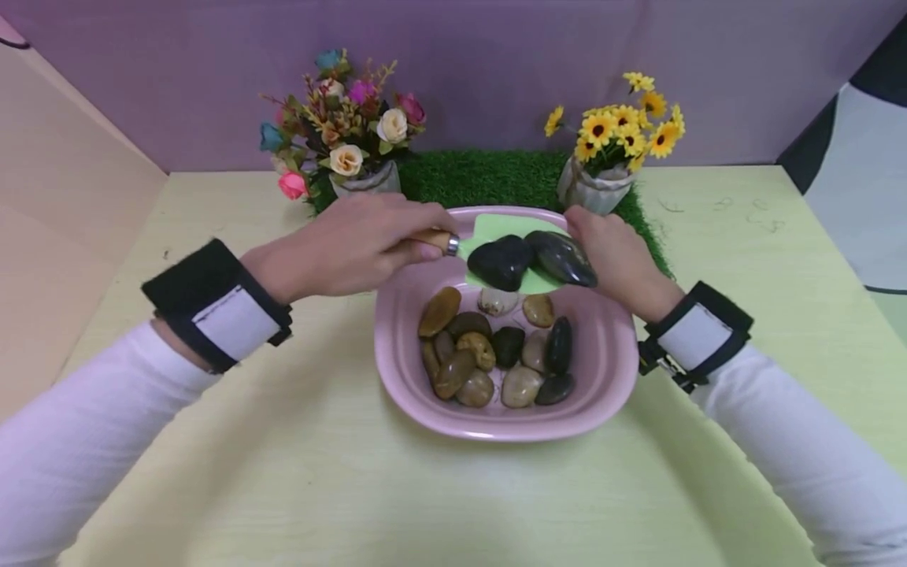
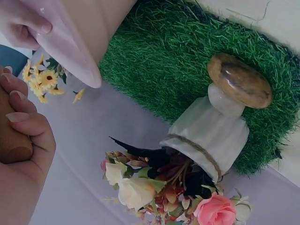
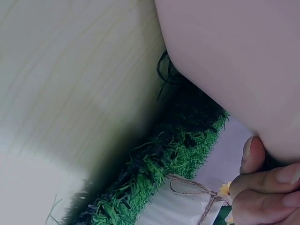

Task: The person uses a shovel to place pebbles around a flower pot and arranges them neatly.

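Observation:
My left hand (image 1: 347, 244) grips the wooden handle of a small green shovel (image 1: 490, 227) above the far part of a pink basin (image 1: 397, 354). In the left wrist view, curled fingers wrap the wooden handle (image 2: 16, 136). On the flat blade lie two dark stones: a matte black one (image 1: 500, 263) and a glossy, longer one (image 1: 560, 257) beside it. My right hand (image 1: 616, 252) holds the basin's rim at the far right, its fingers bent against the outer wall in the right wrist view. Several brown, pale and black stones (image 1: 476, 350) lie inside the basin.
Behind the basin lies a green artificial grass mat (image 1: 482, 173). A pot of mixed flowers (image 1: 368, 179) stands back left, a pot of yellow flowers (image 1: 595, 185) back right. In the left wrist view, a brown stone (image 2: 239, 80) rests near the mixed-flower pot. A purple wall (image 1: 496, 79) rises behind.

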Demonstrator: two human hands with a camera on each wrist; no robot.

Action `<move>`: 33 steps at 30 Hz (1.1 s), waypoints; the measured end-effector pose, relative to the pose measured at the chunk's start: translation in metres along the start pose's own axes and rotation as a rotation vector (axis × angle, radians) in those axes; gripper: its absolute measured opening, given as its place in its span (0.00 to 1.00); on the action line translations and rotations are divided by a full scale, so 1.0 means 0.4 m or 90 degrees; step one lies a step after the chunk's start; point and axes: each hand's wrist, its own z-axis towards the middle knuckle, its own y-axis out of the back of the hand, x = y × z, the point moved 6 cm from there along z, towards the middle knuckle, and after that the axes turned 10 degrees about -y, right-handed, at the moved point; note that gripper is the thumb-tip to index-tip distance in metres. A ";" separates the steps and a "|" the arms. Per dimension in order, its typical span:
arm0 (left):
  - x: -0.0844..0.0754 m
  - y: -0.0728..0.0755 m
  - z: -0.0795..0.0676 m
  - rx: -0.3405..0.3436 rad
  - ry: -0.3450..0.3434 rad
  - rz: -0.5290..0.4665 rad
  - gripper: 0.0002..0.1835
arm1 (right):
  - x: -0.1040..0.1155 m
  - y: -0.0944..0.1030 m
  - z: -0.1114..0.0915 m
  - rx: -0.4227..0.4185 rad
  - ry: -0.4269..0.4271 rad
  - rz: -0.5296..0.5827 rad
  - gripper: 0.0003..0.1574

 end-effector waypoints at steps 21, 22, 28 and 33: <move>0.095 0.043 -0.048 -0.021 0.177 0.015 0.18 | 0.002 -0.002 0.003 -0.019 -0.022 -0.028 0.18; 0.099 0.046 -0.050 -0.024 0.184 0.020 0.18 | 0.002 -0.002 0.003 -0.018 -0.023 -0.027 0.18; 0.122 0.054 -0.065 -0.029 0.233 0.026 0.20 | 0.003 -0.004 0.004 -0.012 -0.023 -0.021 0.18; 0.140 0.044 -0.085 -0.041 0.244 0.054 0.20 | 0.005 -0.005 0.006 -0.010 -0.020 -0.018 0.18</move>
